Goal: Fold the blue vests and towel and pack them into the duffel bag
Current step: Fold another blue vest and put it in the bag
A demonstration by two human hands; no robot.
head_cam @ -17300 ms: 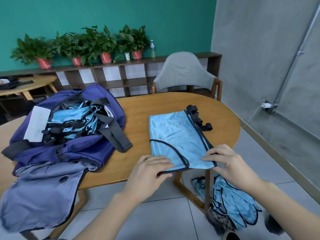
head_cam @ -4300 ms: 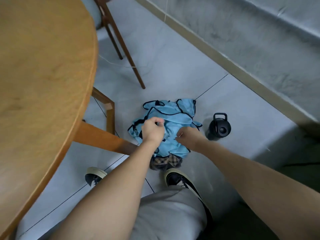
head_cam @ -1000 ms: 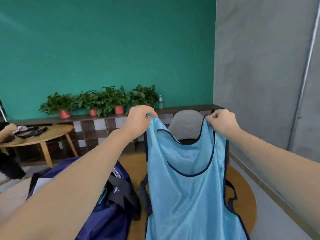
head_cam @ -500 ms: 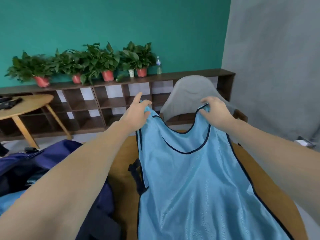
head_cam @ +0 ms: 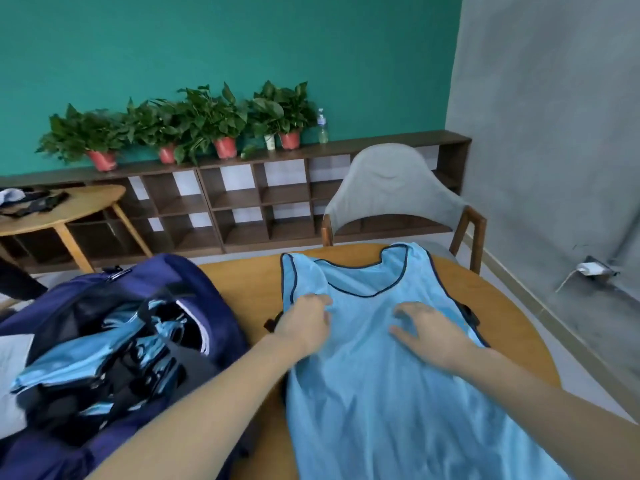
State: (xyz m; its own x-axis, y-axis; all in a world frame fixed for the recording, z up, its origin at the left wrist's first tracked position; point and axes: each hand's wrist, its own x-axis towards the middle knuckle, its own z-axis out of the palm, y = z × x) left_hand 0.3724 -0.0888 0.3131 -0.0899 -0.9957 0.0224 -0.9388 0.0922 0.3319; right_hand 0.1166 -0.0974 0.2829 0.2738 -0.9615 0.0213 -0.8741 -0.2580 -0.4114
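One blue vest (head_cam: 398,375) lies spread flat across the wooden table (head_cam: 502,306) in the lower centre and right of the frame, its neck opening pointing toward the top. Both hands rest on its chest area: the left hand (head_cam: 304,323) presses near the left armhole with fingers loosely bent, the right hand (head_cam: 429,330) lies flat with fingers spread. Just beside the vest, in the lower left, sits the open navy duffel bag (head_cam: 194,289), with more blue fabric and black straps bundled inside. Behind the table stands a grey chair (head_cam: 391,188), and potted plants (head_cam: 194,123) line a low shelf (head_cam: 242,202) against the teal wall.
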